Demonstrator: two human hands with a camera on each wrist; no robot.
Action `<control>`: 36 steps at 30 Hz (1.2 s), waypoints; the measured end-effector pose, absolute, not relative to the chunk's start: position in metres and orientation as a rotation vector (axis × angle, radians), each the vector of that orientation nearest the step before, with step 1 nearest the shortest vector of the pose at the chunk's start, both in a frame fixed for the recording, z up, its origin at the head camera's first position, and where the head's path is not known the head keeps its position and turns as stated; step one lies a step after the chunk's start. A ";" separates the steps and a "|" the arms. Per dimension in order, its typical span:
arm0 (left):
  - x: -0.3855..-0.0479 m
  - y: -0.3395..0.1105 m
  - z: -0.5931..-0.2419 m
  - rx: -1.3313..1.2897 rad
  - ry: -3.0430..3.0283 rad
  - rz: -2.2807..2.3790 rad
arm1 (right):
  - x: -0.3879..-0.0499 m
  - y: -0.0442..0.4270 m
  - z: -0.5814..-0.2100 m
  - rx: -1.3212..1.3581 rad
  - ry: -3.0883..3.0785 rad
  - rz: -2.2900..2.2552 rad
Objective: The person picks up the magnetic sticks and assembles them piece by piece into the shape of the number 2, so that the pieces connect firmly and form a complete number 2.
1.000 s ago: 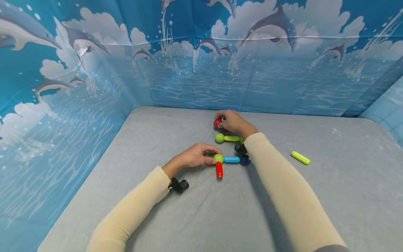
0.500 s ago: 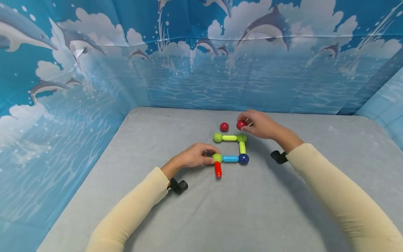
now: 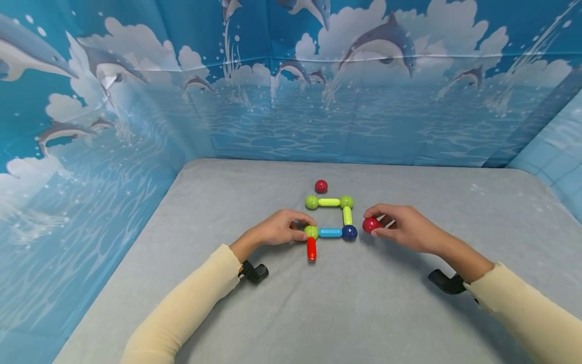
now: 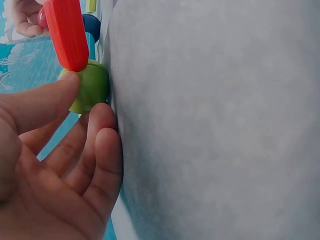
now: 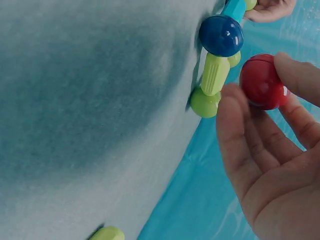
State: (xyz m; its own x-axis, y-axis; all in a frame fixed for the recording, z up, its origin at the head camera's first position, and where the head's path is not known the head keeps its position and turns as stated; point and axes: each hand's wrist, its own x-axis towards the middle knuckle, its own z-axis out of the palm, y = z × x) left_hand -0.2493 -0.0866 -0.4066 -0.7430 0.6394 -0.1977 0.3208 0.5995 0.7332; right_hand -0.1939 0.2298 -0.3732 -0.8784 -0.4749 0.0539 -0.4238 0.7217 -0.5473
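Note:
My left hand (image 3: 284, 227) pinches a green ball (image 4: 91, 87) at the near left corner of a linked ball-and-stick shape. A red stick (image 3: 311, 249) reaches from that ball toward me. A light blue stick (image 3: 330, 232) joins it to a dark blue ball (image 3: 349, 232). From there a yellow-green stick (image 3: 347, 216) runs back to a second green ball (image 3: 347, 202). Another yellow-green stick (image 3: 329, 202) leads left to a third green ball (image 3: 311, 202). My right hand (image 3: 409, 227) holds a red ball (image 5: 263, 82) between thumb and fingers, just right of the dark blue ball, not touching it.
A second red ball (image 3: 321, 186) lies behind the linked shape. In the right wrist view, the end of a loose yellow-green piece (image 5: 108, 233) shows at the bottom edge. Grey cloth (image 3: 254, 182) covers the table, with a dolphin-print curtain (image 3: 291, 121) behind it.
My right hand has picked up a red ball from the back, carried it right and then toward me, beside the dark blue ball. The left hand keeps its place on the green ball.

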 end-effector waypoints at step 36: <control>-0.248 -0.085 -0.407 0.708 2.390 1.022 | -0.144 0.152 -0.402 -0.804 2.480 -1.201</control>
